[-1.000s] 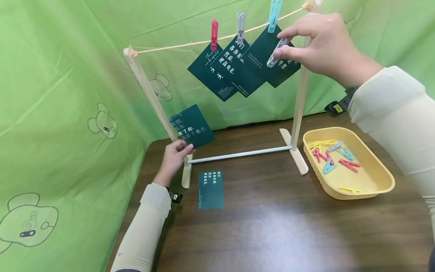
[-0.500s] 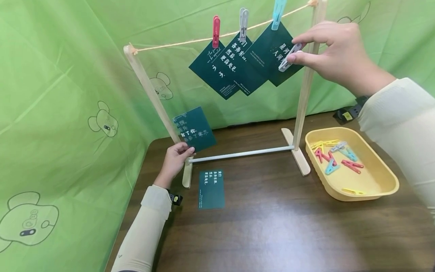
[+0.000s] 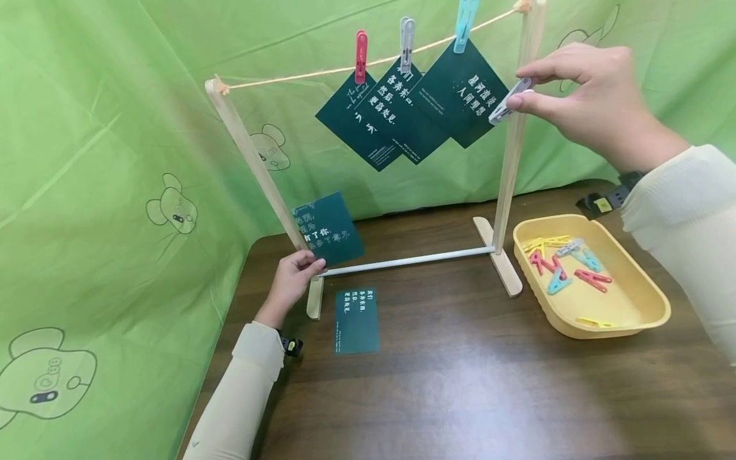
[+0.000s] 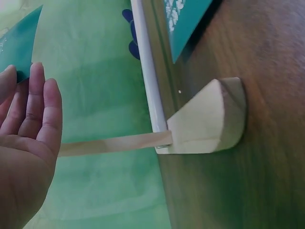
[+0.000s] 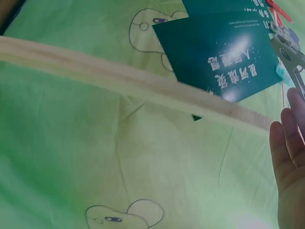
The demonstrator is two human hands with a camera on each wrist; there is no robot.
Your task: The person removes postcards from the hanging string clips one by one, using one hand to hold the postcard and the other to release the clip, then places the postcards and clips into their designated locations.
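White Chinese characters stand on all the dark green cards. The middle hanging card [image 3: 402,112] and the card flat on the table [image 3: 356,321] both seem to read 我们 各奔东西, 然后, 更高处见, with small print below too fine to read. The right hanging card [image 3: 462,96] shows two lines that look like 星河滚烫 人间理想, and the card held at the lower left [image 3: 328,229] bears partly glared text including 有了你.

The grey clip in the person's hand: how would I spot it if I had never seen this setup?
Find the wooden rack with a string across its top and three dark cards pegged to it. By its right post, the right hand pinches a grey clip. Unlike the red peg, grey peg and blue peg, it hangs on nothing.
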